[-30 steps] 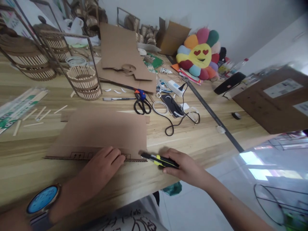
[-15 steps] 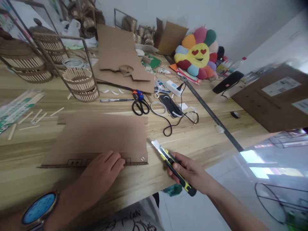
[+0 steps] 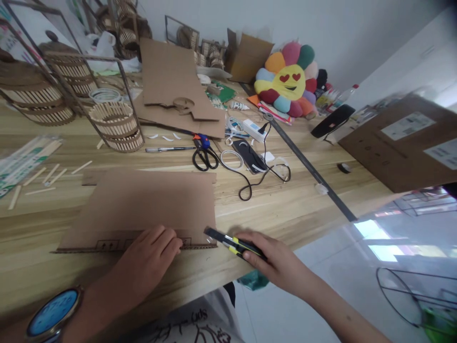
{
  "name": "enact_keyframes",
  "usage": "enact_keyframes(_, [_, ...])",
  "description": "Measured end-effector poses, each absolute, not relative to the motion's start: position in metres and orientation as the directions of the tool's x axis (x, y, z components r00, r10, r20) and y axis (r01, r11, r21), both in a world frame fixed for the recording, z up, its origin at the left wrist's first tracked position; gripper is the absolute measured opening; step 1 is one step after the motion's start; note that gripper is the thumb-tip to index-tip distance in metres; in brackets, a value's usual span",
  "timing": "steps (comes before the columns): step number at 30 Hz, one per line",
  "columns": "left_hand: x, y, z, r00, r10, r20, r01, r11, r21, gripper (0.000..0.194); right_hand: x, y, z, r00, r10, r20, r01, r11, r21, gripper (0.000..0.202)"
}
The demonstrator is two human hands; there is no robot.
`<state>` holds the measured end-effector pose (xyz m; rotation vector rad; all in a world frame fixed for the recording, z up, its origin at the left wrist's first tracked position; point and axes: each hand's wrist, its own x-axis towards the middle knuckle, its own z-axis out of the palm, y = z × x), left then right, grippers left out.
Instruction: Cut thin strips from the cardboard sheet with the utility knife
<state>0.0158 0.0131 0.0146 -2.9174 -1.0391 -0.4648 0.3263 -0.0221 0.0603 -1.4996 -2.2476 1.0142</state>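
Currently, the right hand (image 3: 273, 261)'s fingers wrap a cutter (image 3: 235, 246), its blade (image 3: 217, 235) over the near right corner of the cardboard (image 3: 153, 200) on the surface (image 3: 285, 205). The left hand (image 3: 153, 251)'s curled fingers rest near printed arrows (image 3: 107, 245); whether they pinch, I cannot tell. The box (image 3: 374, 155)'s labels (image 3: 408, 128) are unreadable.

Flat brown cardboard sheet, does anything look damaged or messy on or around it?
Yes: short pale marks, possibly nicks, stand out on the flat brown cardboard sheet near its right front corner. To its left, thin pale wooden sticks lie scattered loose at odd angles.
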Motion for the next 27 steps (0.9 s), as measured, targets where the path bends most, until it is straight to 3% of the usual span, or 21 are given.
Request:
enact_keyframes(8, [0.012, 0.003, 0.020, 0.755, 0.582, 0.302, 0.590, -0.804, 0.076, 0.038, 0.328, -0.029, 0.060, -0.571, 0.814, -0.101, 0.730, 0.448, -0.516, 0.036])
enact_keyframes(11, [0.012, 0.001, 0.021, 0.755, 0.582, 0.301, 0.583, -0.807, 0.098, 0.040, 0.327, -0.033, 0.060, -0.560, 0.821, -0.113, 0.760, 0.454, -0.465, 0.036])
enact_keyframes(21, [0.019, 0.040, 0.034, 0.825, 0.546, 0.145, 0.486, -0.817, 0.310, 0.024, 0.316, -0.057, 0.041, -0.477, 0.879, -0.013, 0.876, 0.474, -0.092, 0.048])
enact_keyframes(24, [0.018, 0.052, 0.039, 0.835, 0.542, 0.097, 0.484, -0.806, 0.342, 0.021, 0.315, -0.060, 0.037, -0.484, 0.875, 0.024, 0.872, 0.485, -0.063, 0.050])
enact_keyframes(27, [0.017, 0.059, 0.032, 0.824, 0.547, 0.144, 0.485, -0.814, 0.319, 0.014, 0.315, -0.059, 0.038, -0.496, 0.867, 0.031, 0.865, 0.497, -0.061, 0.049])
